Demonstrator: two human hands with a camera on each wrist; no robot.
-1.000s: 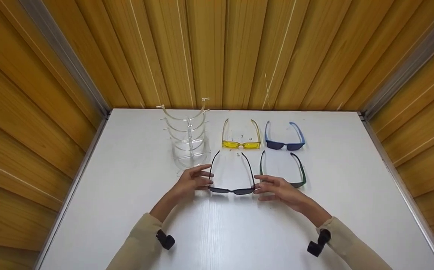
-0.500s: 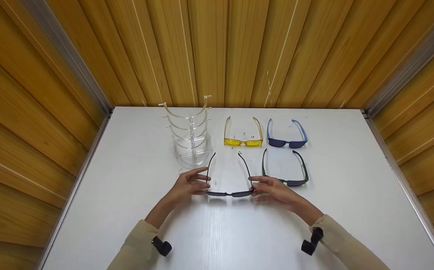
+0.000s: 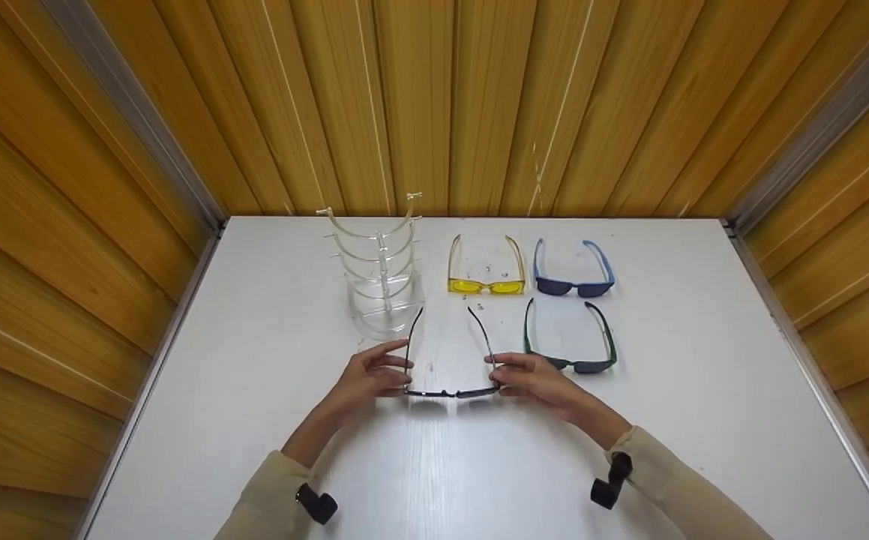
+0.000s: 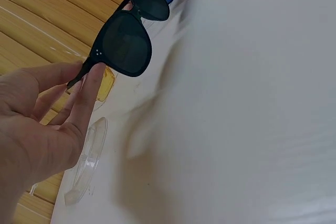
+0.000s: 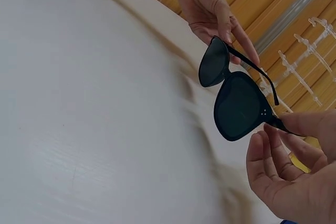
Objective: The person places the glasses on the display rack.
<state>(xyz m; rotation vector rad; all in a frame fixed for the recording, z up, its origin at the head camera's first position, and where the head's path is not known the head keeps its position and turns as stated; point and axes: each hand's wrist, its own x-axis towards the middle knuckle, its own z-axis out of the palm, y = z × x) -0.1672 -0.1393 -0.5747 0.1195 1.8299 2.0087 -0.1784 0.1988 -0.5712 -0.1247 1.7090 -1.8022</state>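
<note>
Black sunglasses (image 3: 425, 393) with dark lenses and unfolded temples are held up off the white table between both hands, their shadow falling beneath them. My left hand (image 3: 368, 377) pinches the left temple near its hinge; the left wrist view shows thumb and fingers round that dark temple (image 4: 84, 71). On the other side, my right hand (image 3: 535, 381) pinches the right temple by the hinge, as the right wrist view shows beside the near lens (image 5: 239, 106). Just beyond the left hand stands a clear tiered eyewear display stand (image 3: 383, 277), its arms bare.
Yellow glasses (image 3: 485, 287) and blue-framed sunglasses (image 3: 573, 288) lie unfolded toward the back of the table (image 3: 674, 315). Green-framed sunglasses (image 3: 588, 367) lie right behind the right hand. Wood-patterned walls (image 3: 412, 105) enclose the back and sides.
The black sunglasses have come up off the table, moving slightly left and toward me, and their front has tilted. Both hands have moved along with them.
</note>
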